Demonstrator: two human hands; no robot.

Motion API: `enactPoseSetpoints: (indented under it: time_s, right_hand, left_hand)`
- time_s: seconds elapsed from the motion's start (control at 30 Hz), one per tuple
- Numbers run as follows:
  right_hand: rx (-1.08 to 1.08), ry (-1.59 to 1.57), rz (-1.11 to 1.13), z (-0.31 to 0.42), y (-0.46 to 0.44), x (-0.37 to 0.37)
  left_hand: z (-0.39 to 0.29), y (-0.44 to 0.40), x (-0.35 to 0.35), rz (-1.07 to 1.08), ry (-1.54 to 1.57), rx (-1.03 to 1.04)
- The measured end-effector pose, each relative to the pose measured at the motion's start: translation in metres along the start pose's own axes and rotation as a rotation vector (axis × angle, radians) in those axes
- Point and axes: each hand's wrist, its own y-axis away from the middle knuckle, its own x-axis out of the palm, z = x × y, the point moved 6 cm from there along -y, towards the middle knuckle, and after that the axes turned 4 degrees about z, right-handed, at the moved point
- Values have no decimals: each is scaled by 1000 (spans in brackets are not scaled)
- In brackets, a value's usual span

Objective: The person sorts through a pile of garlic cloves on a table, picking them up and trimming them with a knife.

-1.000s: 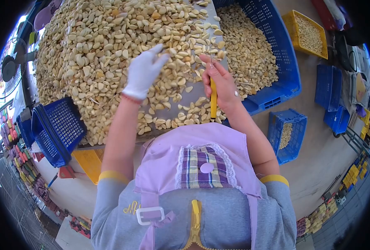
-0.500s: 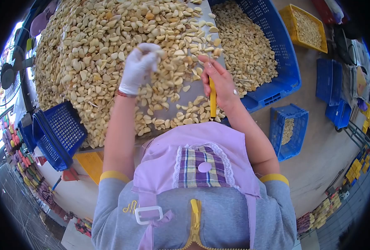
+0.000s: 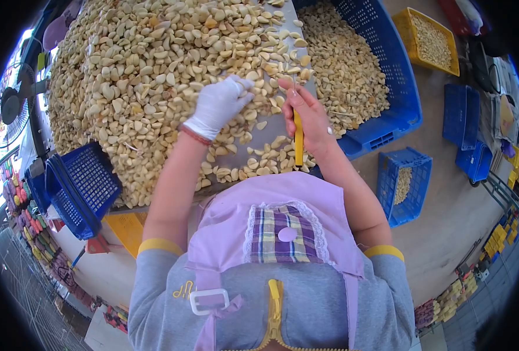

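Observation:
Pale, curved, clove-like pieces (image 3: 154,52) lie in a large heap over the metal table (image 3: 265,133). My left hand (image 3: 220,104), in a white glove, is over the near side of the heap. Its fingers are curled together; whether a piece is between them I cannot make out. In my bare right hand (image 3: 312,120) is a slim yellow-handled knife (image 3: 298,140), its handle pointing toward my body and its thin blade pointing away. That hand is close to the table's right edge, beside a big blue crate (image 3: 405,105) of similar pieces.
Empty-looking blue baskets (image 3: 84,187) stand at the table's left, near a black fan (image 3: 13,108). On the floor to the right are a small blue crate (image 3: 417,175) and a yellow crate (image 3: 455,58), both holding pieces. More blue crates (image 3: 461,111) stand farther right.
My left hand has moved to the right and slightly toward my body, closer to my right hand. My right hand and the knife have stayed almost still.

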Motion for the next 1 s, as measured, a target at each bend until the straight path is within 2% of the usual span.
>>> enactPoseSetpoints:
  time_s: [0.07, 0.17, 0.27, 0.3, 0.4, 0.5, 0.6, 0.63, 0.73, 0.77, 0.87, 0.9, 0.97, 1.0]
  right_hand:
    - [-11, -2, 9, 1, 2, 0]
    - [-26, 5, -11, 2, 2, -3]
    - [-23, -6, -34, 0, 2, -4]
    - [-20, -11, -39, 0, 1, -5]
    - [-37, -17, -80, 7, -2, -7]
    - [-103, -63, -107, 18, -2, -14]
    - [-134, -83, -111, 22, 1, -21]
    - [-140, -84, -109, 23, 2, -21]
    - [-143, -95, -133, 20, 10, -27]
    - [-134, -96, -146, 18, 9, -29]
    - [-109, -105, -145, 15, 7, -26]
    - [-100, -109, -146, 15, 8, -26]
    - [-98, -117, -161, 18, 9, -25]
    - [-98, -119, -160, 19, 7, -24]
  left_hand:
    - [8, 1, 1, -63, 276, 96]
    - [32, 24, 8, 107, 1193, -410]
    - [47, 33, 3, -84, 1209, -349]
    - [49, 33, 2, -106, 1091, -390]
    - [15, 17, -6, -222, 644, -74]
    - [-35, -4, 1, 21, 87, -39]
    - [-48, -13, 33, 12, -175, 44]
    - [-45, -16, 33, -41, -58, 42]
    - [-33, -14, 33, 38, 149, -154]
    - [-25, -11, 35, 54, 482, -225]
    - [8, 10, 10, 124, 1478, -255]
    - [13, 16, -14, -153, 1657, -206]
    - [24, 46, -64, -474, 1582, -242]
    - [34, 64, -93, -502, 1338, -321]
